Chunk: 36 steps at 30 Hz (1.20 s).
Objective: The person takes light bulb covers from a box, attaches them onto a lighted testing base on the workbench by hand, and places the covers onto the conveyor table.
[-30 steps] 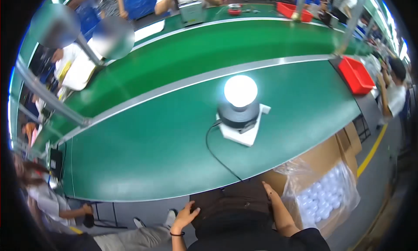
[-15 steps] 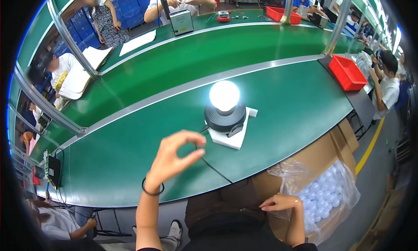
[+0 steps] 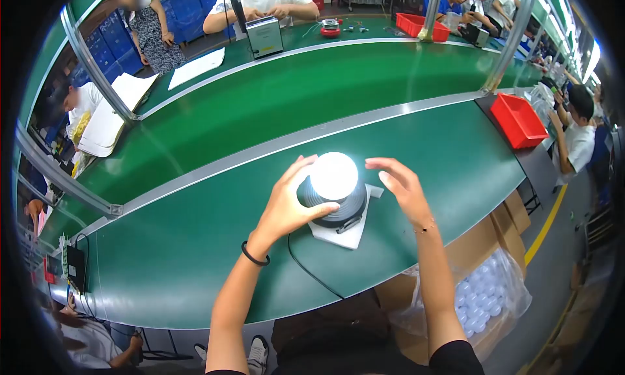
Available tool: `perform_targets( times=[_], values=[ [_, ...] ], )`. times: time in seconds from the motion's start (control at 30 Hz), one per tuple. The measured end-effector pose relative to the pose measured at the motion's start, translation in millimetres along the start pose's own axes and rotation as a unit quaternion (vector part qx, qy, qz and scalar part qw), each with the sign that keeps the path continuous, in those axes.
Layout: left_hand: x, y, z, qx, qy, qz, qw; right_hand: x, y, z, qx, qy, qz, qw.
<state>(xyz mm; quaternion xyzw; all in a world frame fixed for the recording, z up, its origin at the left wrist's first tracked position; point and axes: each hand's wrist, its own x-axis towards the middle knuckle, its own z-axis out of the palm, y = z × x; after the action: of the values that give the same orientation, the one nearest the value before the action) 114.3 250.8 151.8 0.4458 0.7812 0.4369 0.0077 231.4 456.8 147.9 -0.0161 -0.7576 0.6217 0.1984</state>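
A lit round light bulb (image 3: 334, 176) stands in a dark ribbed lamp base (image 3: 351, 208), which rests on a white foam piece (image 3: 346, 237). My left hand (image 3: 286, 202) curls round the near left side of this lamp. Its thumb lies across the ribbed base just below the bulb, and its fingertips are at the bulb's upper left edge. To the right of the bulb, my right hand (image 3: 402, 185) is raised with its fingers apart, holding nothing. A black cable (image 3: 306, 269) runs from near the base to the table's front edge.
A cardboard box (image 3: 478, 243) with a plastic bag of many white bulbs (image 3: 480, 301) stands below the table's right edge. A red bin (image 3: 518, 121) is at the right end. Beyond a metal rail (image 3: 280, 138) runs a green belt (image 3: 273, 92), with people working around it.
My left hand has moved up and right from the near table area to the lamp. My right hand has risen from below the table edge to the bulb's right. The view has shifted slightly.
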Motion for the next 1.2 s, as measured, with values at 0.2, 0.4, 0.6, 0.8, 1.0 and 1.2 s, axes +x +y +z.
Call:
perform_targets(
  times=[0.2,0.4,0.6,0.8,1.0,1.2],
  values=[
    [2,-10,9,-0.055,-0.015,0.008,0.998,52,19,12,0.013,-0.056,0.046,0.997],
    [4,-17,15,-0.099,-0.033,0.001,0.995,54,50,22,0.03,-0.115,0.08,0.99],
    [5,-11,13,-0.132,-0.031,0.0,0.991,47,40,26,0.05,-0.125,0.125,0.983],
    [8,-8,9,-0.146,-0.05,-0.01,0.988,49,20,21,0.007,-0.091,0.029,0.995],
    [12,-10,7,-0.147,-0.073,-0.028,0.986,49,-49,20,-0.083,-0.142,-0.153,0.975],
    [15,-11,7,-0.171,-0.072,-0.02,0.982,51,-47,28,-0.182,-0.176,-0.154,0.955]
  ],
)
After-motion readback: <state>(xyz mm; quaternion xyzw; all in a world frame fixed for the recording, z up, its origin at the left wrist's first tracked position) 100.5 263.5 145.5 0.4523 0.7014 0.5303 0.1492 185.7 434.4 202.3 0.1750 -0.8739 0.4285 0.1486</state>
